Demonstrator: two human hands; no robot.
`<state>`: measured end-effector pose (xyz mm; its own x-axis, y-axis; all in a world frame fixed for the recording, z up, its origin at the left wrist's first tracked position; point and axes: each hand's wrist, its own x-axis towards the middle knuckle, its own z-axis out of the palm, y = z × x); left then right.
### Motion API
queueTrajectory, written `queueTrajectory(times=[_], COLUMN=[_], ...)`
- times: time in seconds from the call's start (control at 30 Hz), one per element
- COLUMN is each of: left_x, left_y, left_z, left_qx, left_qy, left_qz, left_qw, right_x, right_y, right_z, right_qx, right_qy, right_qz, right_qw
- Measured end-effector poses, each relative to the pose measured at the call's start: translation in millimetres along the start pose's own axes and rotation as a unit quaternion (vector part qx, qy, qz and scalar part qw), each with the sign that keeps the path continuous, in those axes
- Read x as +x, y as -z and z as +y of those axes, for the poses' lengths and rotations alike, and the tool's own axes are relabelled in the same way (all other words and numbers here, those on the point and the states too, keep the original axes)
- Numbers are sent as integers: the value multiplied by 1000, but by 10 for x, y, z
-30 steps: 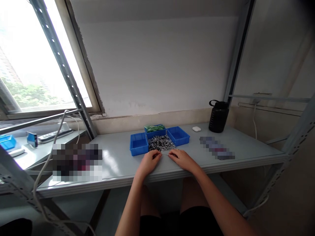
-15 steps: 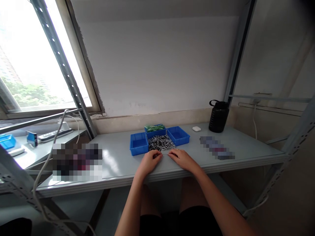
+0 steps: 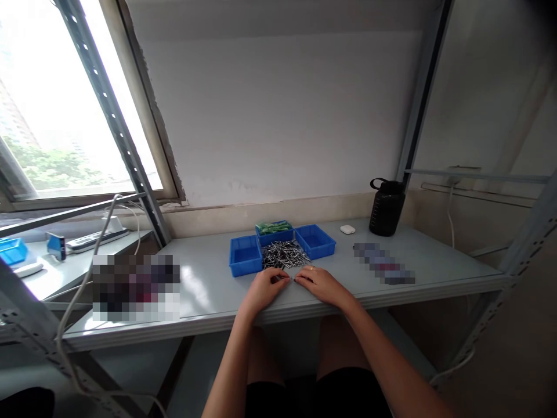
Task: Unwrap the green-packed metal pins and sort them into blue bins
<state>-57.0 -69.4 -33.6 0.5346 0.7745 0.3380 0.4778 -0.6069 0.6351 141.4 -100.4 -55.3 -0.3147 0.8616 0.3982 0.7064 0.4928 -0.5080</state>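
At the lower middle of the frame, the left hand (image 3: 264, 288) and the right hand (image 3: 321, 283) rest on the front edge of the table (image 3: 204, 290), fingertips almost meeting. Between them is a thin metal pin (image 3: 288, 278), lying roughly level. Each hand seems to pinch one end between thumb and forefinger, fingers curled in close, though the grip itself is too small to read for sure.

Just behind the hands, in the middle of the frame, lies the pile of pins (image 3: 284, 254), loose on the table between three blue bins: the left bin (image 3: 245, 255), the back bin (image 3: 275, 231) with something green in it, and the right bin (image 3: 315, 241).

Judging from this, the step is handling one pin taken from the pile. To do it well, I would keep both wrists down on the table for steadiness, hold the pin lightly at its very ends, and work clear of the pile so the knuckles do not scatter it.

Hard to make out:
- Whether the pin is one piece or two being joined.
- What the green things are.
- Whether the left and right bins hold anything.
- Two patches on the table, lower left and right of centre, are blurred out.

Further right stand a small white object (image 3: 347, 229) and a dark bottle (image 3: 386, 206).
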Motion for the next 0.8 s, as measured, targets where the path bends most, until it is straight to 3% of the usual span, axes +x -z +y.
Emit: queueTrajectory(times=[0.8], left_x=[-7], left_y=[35], left_z=[41], left_qx=[3], left_qy=[-10], left_qz=[-23], left_qw=[1000], right_x=[-22], right_y=[20], right_z=[-15], right_qx=[0], right_qy=[15], right_qz=[-29], right_qw=[999])
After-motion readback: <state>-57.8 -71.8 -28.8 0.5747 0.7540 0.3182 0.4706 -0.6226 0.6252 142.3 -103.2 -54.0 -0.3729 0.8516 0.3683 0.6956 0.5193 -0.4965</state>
